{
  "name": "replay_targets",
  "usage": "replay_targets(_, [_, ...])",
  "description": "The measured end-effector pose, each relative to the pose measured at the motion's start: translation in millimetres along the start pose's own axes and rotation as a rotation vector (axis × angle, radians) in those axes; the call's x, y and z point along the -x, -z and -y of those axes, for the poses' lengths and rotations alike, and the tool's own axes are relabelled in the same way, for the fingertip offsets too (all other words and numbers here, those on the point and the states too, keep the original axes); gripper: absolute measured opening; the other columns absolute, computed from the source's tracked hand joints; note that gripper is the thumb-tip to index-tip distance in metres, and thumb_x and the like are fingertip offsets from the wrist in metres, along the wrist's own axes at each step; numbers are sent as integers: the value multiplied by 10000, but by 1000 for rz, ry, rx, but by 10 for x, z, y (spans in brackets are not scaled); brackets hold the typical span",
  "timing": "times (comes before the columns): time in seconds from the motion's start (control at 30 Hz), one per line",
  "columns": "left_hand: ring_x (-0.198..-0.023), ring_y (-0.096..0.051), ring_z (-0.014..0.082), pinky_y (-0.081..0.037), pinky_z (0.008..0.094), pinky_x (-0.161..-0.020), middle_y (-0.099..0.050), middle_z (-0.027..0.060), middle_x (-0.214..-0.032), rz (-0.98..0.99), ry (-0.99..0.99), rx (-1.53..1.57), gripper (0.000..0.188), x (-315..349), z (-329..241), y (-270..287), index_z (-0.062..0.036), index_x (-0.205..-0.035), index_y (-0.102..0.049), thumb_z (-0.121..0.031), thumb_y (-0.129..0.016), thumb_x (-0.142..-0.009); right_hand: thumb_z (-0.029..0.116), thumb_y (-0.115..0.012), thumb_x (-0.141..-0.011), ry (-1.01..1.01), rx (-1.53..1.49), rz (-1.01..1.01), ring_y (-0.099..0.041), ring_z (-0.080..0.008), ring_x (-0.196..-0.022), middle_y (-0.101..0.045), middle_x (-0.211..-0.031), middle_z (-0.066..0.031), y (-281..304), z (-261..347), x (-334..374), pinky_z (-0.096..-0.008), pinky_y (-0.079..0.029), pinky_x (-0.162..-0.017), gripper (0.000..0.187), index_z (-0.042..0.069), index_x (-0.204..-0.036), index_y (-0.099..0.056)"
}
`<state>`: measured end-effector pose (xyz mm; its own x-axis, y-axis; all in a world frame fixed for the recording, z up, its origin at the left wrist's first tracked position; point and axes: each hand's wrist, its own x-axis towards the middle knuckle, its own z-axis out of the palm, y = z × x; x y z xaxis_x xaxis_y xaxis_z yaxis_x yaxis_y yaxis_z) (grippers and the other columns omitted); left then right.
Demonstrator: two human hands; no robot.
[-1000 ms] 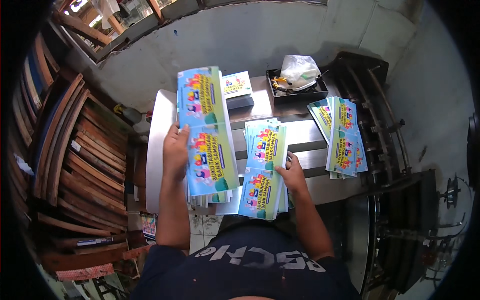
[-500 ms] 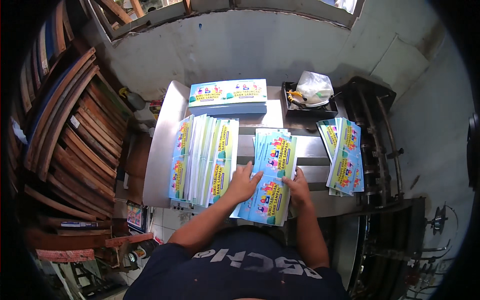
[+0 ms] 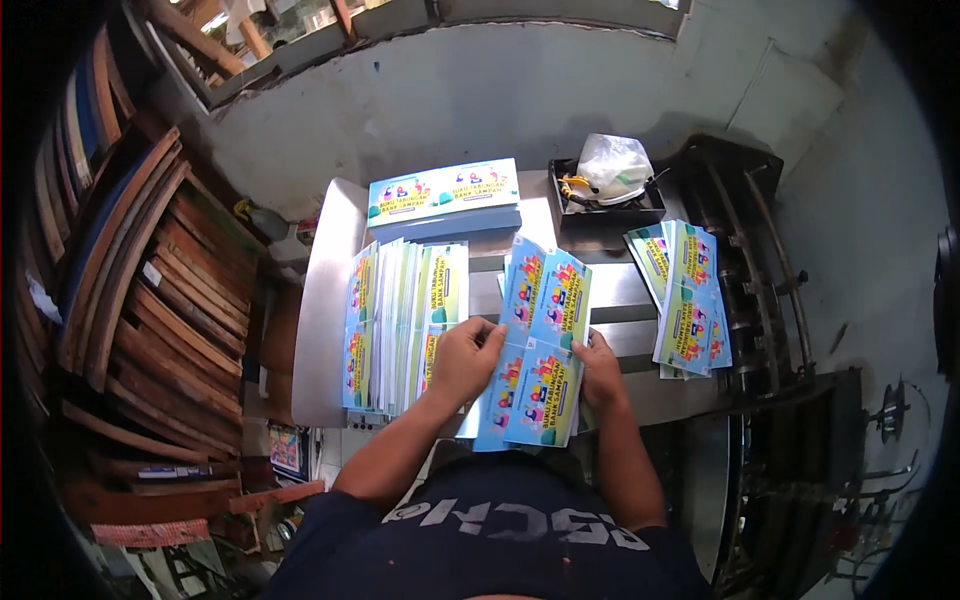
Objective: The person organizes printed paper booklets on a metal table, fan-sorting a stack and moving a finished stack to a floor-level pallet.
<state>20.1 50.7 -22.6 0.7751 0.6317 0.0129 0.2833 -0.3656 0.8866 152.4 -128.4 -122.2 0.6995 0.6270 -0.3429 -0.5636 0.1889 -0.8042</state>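
Over the near middle of the metal table, a small bundle of long printed booklets (image 3: 556, 385), blue, green and yellow, lies between my two hands. The top booklets are fanned apart, with a blue one (image 3: 497, 420) showing along the left side. My left hand (image 3: 467, 358) is closed, thumb and fingers pinching the left edge of this blue booklet. On the opposite side my right hand (image 3: 602, 372) grips the bundle's right edge, thumb on top and fingers mostly hidden beneath.
Left of my hands stands a row of packed booklets (image 3: 405, 325). Behind it sits a tall stack of them (image 3: 445, 195). A loose fanned pile (image 3: 690, 300) lies at right. A black tray (image 3: 608, 215) holds a plastic bag and yellow-handled pliers. Machine rollers (image 3: 745, 300) border the table's right side.
The top booklets have spread apart sideways in my hands, so a second cover now shows on the left. My left hand has shifted slightly left and closed on an edge.
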Motion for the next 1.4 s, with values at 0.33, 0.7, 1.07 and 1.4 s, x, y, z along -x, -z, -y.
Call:
replay_targets(0.33, [-640, -575, 106, -481, 284, -602, -640, 63, -719, -397, -190, 29, 242, -441, 3, 728, 36, -896, -633, -193, -600, -967, 7, -480, -952, -10, 169, -39, -632, -252, -1034, -591, -1189, -209, 37, -55, -64, -348, -522, -893, 410, -73, -1337, -365])
replay_targets(0.7, [-896, -652, 328, -505, 422, -809, -662, 194, -1027, -5, -69, -163, 406, -123, 466, -409, 9, -1124, -660, -342, -631, -921, 167, -513, -1000, -31, 71, -65, -642, -242, -997, -621, -1131, -179, 12, -53, -63, -385, -515, -901, 395, -52, -1314, -416])
replay_targets(1.07, [-732, -622, 141, -507, 291, -674, -659, 92, -836, -39, 96, 52, 409, -97, 218, 216, 44, -1202, -612, -161, -708, -861, -44, -629, -848, 124, 336, -152, -667, -244, -944, -624, -1125, -186, -90, -101, -58, -359, -555, -829, 468, -54, -1270, -426])
replay_targets(1.4, [-657, -490, 72, -432, 229, -564, -515, 24, -786, -171, -275, 86, 273, 161, -499, 428, 18, -1113, -654, -52, -690, -852, -25, -633, -844, 110, 307, -124, -657, -242, -975, -614, -1137, -184, -30, -126, -77, -357, -545, -844, 471, -54, -1261, -417])
